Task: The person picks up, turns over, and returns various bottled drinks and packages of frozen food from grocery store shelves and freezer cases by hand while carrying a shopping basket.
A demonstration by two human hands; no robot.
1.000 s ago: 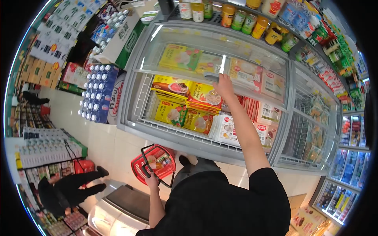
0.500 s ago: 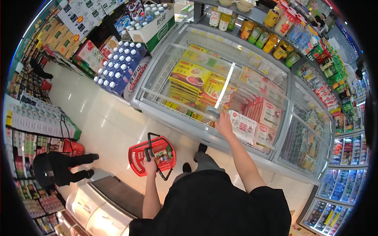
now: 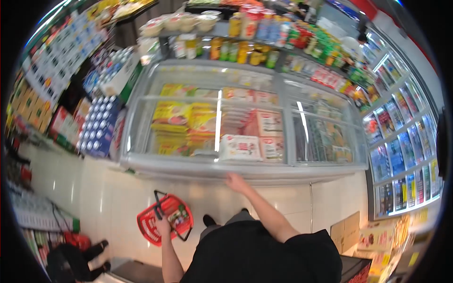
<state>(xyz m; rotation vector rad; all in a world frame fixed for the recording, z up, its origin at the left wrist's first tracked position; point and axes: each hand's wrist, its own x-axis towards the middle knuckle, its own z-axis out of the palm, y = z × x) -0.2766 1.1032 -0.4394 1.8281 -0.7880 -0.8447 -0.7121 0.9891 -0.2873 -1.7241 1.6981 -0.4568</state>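
The handle of a red shopping basket (image 3: 146, 222) is in my left hand (image 3: 163, 226), low at the left, with several small packages inside the basket. My right hand (image 3: 236, 182) is just off the front edge of the chest freezer (image 3: 198, 166); its fingers are blurred and I cannot make out their pose. The freezer's sliding glass lid lies across the front. Under the glass are yellow bags (image 3: 172, 114), a white package (image 3: 240, 148) and red and white packages (image 3: 270, 123).
Blue-wrapped bottles (image 3: 100, 125) stand left of the freezer. Drinks line a shelf (image 3: 226, 62) behind it. A person in dark clothes (image 3: 68, 264) is at the lower left. Lit drink coolers (image 3: 401, 151) stand at the right, near a cardboard box (image 3: 346, 231).
The freezer lid has slid toward me and now covers the front. My right hand has left its handle and moved back past the freezer edge. The view has turned to the right.
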